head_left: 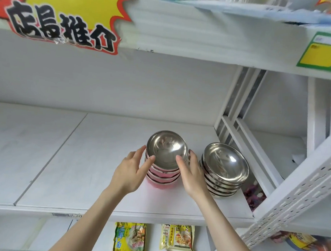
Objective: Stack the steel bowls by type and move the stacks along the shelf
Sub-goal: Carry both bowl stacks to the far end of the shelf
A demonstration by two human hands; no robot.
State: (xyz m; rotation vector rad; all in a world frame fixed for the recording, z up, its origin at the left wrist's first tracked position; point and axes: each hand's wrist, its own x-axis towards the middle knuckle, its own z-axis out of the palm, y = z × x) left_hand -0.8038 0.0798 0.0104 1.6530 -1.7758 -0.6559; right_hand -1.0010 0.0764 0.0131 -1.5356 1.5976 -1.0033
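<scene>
A stack of steel bowls with pink outer walls (165,164) stands on the white shelf (79,168), right of its middle. My left hand (132,172) presses the stack's left side, thumb on the top bowl's rim. Against the stack's right side lies my right hand (191,174), its thumb over the top rim and its fingers reaching behind. Both hands clasp the stack between them. A second stack of plain steel bowls (224,170) stands close to the right, near the shelf's right end, untouched.
A white perforated upright (297,193) and shelf brackets bound the shelf on the right. The shelf above (206,36) hangs low, with a red and yellow promo sign (66,18). Noodle packets (130,239) lie on the shelf below.
</scene>
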